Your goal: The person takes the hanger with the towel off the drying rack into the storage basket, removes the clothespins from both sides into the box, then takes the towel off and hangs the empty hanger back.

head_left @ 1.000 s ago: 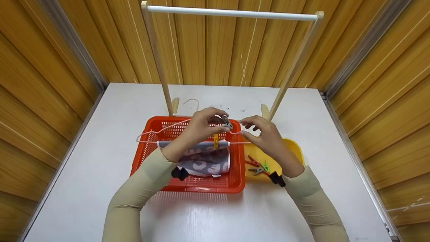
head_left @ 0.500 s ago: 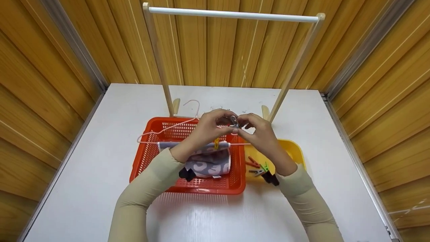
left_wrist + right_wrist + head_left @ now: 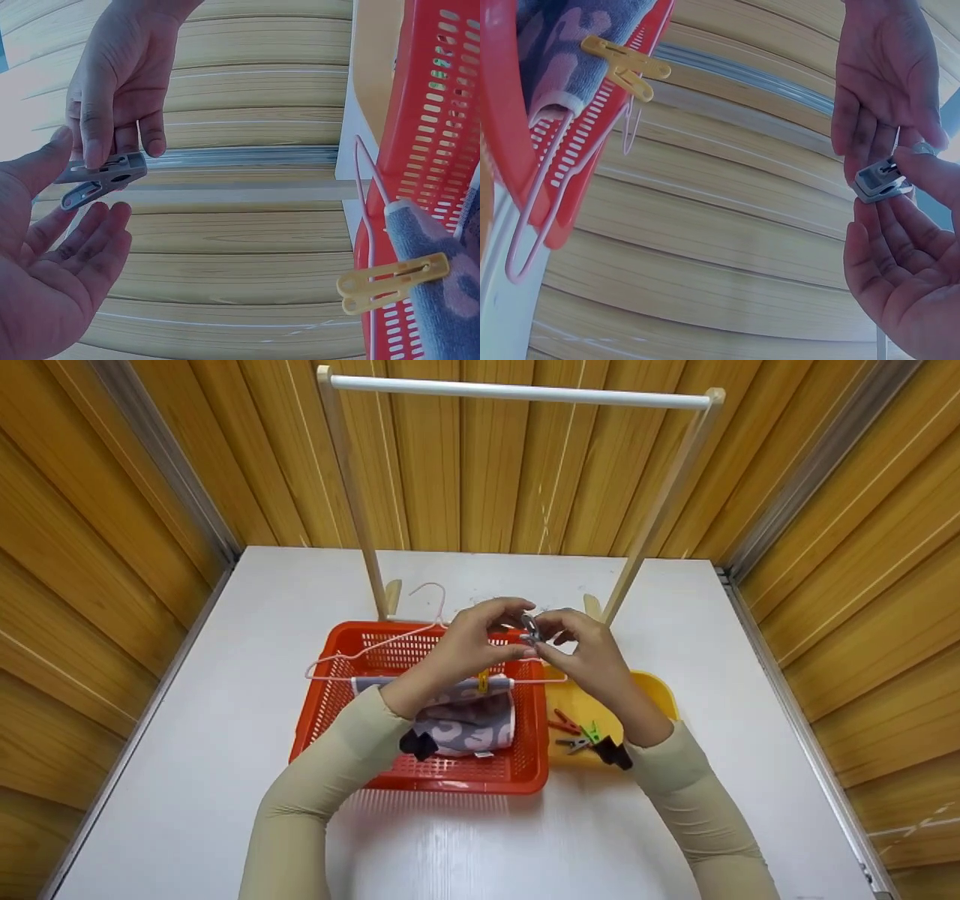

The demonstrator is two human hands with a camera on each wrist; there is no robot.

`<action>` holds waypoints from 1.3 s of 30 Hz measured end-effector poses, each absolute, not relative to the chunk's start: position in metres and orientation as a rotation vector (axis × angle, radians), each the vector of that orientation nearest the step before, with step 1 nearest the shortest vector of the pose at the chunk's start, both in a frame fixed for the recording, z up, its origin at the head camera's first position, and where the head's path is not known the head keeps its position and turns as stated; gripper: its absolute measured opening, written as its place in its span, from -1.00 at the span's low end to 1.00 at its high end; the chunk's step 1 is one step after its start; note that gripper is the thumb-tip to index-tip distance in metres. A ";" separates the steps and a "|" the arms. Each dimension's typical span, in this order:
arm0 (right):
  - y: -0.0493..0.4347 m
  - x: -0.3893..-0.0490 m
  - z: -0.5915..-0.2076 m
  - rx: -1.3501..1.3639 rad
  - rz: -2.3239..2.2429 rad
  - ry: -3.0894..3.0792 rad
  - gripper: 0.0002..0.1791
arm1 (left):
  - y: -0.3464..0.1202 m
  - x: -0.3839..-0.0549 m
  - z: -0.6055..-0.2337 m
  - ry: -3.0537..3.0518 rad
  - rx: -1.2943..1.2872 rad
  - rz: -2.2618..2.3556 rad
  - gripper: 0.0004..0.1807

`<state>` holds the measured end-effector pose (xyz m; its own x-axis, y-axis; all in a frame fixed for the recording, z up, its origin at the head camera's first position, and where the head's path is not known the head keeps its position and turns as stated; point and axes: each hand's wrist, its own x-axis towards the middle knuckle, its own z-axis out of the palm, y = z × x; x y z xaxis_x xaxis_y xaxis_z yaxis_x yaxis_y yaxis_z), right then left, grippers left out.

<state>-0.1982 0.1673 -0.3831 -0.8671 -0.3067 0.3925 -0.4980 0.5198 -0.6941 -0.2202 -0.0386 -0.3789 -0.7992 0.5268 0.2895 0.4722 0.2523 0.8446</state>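
Note:
A grey clothespin (image 3: pixel 109 178) is pinched by my right hand (image 3: pixel 589 649), its thumb on top and fingers beneath, above the red basket's right edge. My left hand (image 3: pixel 480 637) is beside the clothespin's handle end, thumb and fingers spread around it; whether it touches is hard to see. Below the hands, a pink hanger (image 3: pixel 371 646) lies across the basket with a grey and pink patterned towel (image 3: pixel 465 727) folded over its bar. A yellow clothespin (image 3: pixel 394 283) clips the towel near its right end.
The red basket (image 3: pixel 420 785) sits on the white table beside a yellow bin (image 3: pixel 660 690) holding red clothespins (image 3: pixel 564 722), a green clothespin (image 3: pixel 592 731) and a grey clothespin (image 3: pixel 574 744). Behind stands a rack with a white bar (image 3: pixel 517 391) and wooden posts (image 3: pixel 660 514).
My right hand has come in to the clothespin that my left hand held, and now pinches it. The clothespin has shifted slightly right, and my left fingers have loosened around it.

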 end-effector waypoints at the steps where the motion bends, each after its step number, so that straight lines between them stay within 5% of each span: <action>1: 0.169 -0.199 -0.383 0.683 1.254 -2.547 -0.70 | -0.040 -0.221 -0.379 2.454 0.984 1.603 -0.38; 25: 0.245 -0.216 -0.424 0.514 0.993 -2.922 -0.67 | -0.076 -0.234 -0.409 2.545 0.750 1.274 -0.45; 39: 0.264 -0.244 -0.457 0.686 0.784 -3.194 -0.74 | -0.077 -0.254 -0.444 2.564 0.738 1.046 -0.46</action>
<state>-0.2438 0.2636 -0.4572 -0.8938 -0.4343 -0.1114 -0.3334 0.8099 -0.4825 -0.2543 -0.0766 -0.4437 -0.8319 0.5517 -0.0592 0.3531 0.6085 0.7107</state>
